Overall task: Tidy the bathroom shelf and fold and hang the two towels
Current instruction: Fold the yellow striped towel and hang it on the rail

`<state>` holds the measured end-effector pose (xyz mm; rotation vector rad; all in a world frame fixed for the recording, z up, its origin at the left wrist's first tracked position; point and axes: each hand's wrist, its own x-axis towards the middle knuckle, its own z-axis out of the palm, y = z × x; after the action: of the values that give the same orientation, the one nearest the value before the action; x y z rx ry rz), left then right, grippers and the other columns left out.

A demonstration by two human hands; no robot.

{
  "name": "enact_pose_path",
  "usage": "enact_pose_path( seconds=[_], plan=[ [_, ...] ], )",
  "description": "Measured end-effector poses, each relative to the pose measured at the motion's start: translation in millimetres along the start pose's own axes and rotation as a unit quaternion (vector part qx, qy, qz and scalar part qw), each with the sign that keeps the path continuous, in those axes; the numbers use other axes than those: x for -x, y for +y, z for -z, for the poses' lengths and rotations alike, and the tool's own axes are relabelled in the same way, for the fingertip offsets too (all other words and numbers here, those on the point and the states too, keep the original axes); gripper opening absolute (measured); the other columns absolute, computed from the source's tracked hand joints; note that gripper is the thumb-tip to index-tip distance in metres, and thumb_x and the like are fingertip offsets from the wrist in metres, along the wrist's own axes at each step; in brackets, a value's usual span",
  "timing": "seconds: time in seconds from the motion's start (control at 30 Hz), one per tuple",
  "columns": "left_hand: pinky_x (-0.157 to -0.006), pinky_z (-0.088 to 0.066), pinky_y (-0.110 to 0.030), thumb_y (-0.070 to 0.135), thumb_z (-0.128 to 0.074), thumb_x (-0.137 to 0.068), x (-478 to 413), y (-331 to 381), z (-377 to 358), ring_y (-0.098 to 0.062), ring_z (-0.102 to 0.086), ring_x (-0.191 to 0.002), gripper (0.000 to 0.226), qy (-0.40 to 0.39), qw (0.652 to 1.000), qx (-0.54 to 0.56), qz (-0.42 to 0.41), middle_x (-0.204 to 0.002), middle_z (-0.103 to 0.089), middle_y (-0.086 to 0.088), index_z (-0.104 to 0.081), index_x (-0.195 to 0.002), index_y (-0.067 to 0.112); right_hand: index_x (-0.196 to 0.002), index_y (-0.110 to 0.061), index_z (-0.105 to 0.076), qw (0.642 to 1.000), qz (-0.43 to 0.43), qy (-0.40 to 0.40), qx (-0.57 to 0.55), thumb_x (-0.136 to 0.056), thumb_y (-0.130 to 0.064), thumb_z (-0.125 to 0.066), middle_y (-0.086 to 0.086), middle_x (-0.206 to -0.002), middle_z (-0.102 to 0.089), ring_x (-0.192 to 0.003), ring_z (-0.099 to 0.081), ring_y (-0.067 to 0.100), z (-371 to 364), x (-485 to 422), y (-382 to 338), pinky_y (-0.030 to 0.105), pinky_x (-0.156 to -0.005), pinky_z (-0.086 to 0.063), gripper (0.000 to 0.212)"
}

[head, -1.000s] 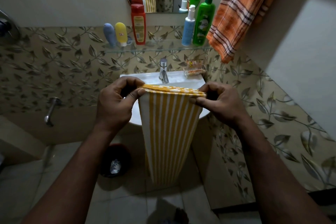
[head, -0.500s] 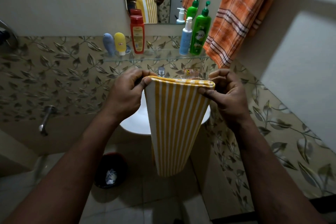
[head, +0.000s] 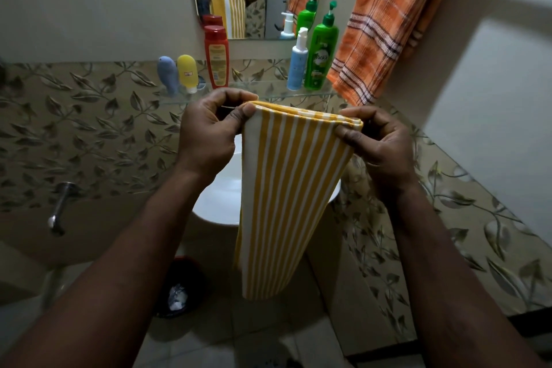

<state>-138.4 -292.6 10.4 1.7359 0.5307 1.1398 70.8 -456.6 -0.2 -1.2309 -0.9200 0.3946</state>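
Half done, seemingly: orange towel point(head: 385, 27) hung above the right grip point(head: 379, 143). Yet to hang: yellow striped towel point(head: 286, 188), folded narrow, top corners pinched by left grip point(head: 209, 134) and right, dangling below both.

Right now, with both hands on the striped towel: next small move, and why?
Probably lift the yellow striped towel up and right, beside the orange towel, to hang it. It is folded into a narrow strip, left hand and right hand pinch its top corners, and the orange towel hangs there. No rail is in view.
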Motion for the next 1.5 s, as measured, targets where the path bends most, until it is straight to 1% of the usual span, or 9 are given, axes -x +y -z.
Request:
enact_pose_path(
  seconds=[0.4,0.53,0.63,0.7,0.87,1.03,1.2,1.33,1.5],
  plan=[
    [-0.084,-0.065,-0.043,0.014,-0.068,-0.100,13,-21,-9,-0.017,-0.075,-0.097,0.011,-0.045,0.999,-0.001,0.024,-0.104,-0.077,-0.002,-0.074,-0.110,0.014,-0.096,-0.012,-0.066,0.990,-0.012,0.061,0.124,-0.086,0.000,-0.075,-0.003,-0.088,-0.067,-0.079,-0.064,0.008,1,15,11,0.026,-0.070,-0.056,0.018],
    [-0.085,-0.063,-0.050,0.025,-0.070,-0.092,23,-25,-26,-0.018,-0.075,-0.097,0.011,-0.089,0.996,-0.008,0.009,-0.100,-0.077,0.002,-0.076,-0.102,0.024,-0.105,-0.027,-0.064,0.935,-0.013,0.049,0.351,-0.083,-0.022,-0.074,-0.009,-0.102,-0.069,-0.092,-0.067,0.010,10,19,13,0.043,-0.081,-0.062,0.025],
    [-0.084,-0.062,-0.049,0.024,-0.073,-0.091,24,-24,-36,-0.016,-0.074,-0.094,0.012,-0.121,0.992,-0.030,-0.021,-0.099,-0.077,0.006,-0.077,-0.101,0.021,-0.129,-0.028,-0.062,0.891,0.090,-0.057,0.441,-0.087,-0.044,-0.076,-0.012,-0.126,-0.064,-0.113,-0.061,0.009,-18,22,-1,0.032,-0.098,-0.053,0.047],
    [-0.086,-0.062,-0.046,0.017,-0.075,-0.091,26,-23,-41,-0.016,-0.076,-0.094,0.012,-0.140,0.989,-0.018,-0.041,-0.099,-0.078,0.004,-0.078,-0.103,0.016,-0.136,-0.026,-0.061,0.860,0.138,-0.119,0.477,-0.088,-0.053,-0.070,-0.008,-0.127,-0.068,-0.117,-0.063,0.012,-36,21,-3,0.038,-0.105,-0.049,0.056],
    [-0.071,-0.061,-0.034,0.003,-0.082,-0.085,25,-14,-40,-0.022,-0.074,-0.080,0.017,-0.105,0.985,0.129,0.050,-0.084,-0.074,-0.007,-0.066,-0.092,0.006,-0.121,-0.024,-0.070,0.873,0.114,-0.130,0.456,-0.094,-0.038,-0.069,-0.004,-0.101,-0.074,-0.087,-0.067,0.014,-36,14,1,0.044,-0.075,-0.055,0.031],
    [-0.075,-0.059,-0.037,0.016,-0.082,-0.083,32,-16,-31,-0.021,-0.069,-0.083,0.027,-0.122,0.969,0.196,0.083,-0.086,-0.070,-0.006,-0.059,-0.096,0.011,-0.110,-0.017,-0.070,0.886,0.125,-0.115,0.431,-0.096,-0.037,-0.062,-0.001,-0.095,-0.072,-0.083,-0.065,0.018,-47,21,3,0.044,-0.073,-0.052,0.025],
    [-0.083,-0.059,-0.036,-0.005,-0.083,-0.079,48,-28,-23,-0.020,-0.066,-0.089,0.042,-0.169,0.968,0.162,0.091,-0.101,-0.065,-0.007,-0.055,-0.106,0.012,-0.102,-0.015,-0.072,0.885,0.142,-0.109,0.430,-0.093,-0.029,-0.065,-0.001,-0.088,-0.072,-0.077,-0.064,0.018,-48,21,-2,0.044,-0.068,-0.051,0.018],
    [-0.082,-0.056,-0.047,0.007,-0.081,-0.084,57,-37,-23,-0.022,-0.063,-0.085,0.025,-0.141,0.977,0.138,0.077,-0.091,-0.067,-0.002,-0.060,-0.097,0.013,-0.103,-0.016,-0.075,0.886,0.153,-0.138,0.415,-0.092,-0.027,-0.067,-0.003,-0.096,-0.074,-0.084,-0.068,0.015,-46,21,-9,0.042,-0.073,-0.054,0.018],
    [-0.076,-0.057,-0.034,0.012,-0.080,-0.089,66,-34,-32,-0.018,-0.072,-0.087,0.018,-0.136,0.983,0.120,0.030,-0.091,-0.073,0.001,-0.067,-0.100,0.016,-0.110,-0.013,-0.078,0.884,0.165,-0.165,0.405,-0.091,-0.030,-0.073,-0.003,-0.104,-0.077,-0.092,-0.070,0.008,-33,18,-18,0.026,-0.079,-0.055,0.026]
  ],
)
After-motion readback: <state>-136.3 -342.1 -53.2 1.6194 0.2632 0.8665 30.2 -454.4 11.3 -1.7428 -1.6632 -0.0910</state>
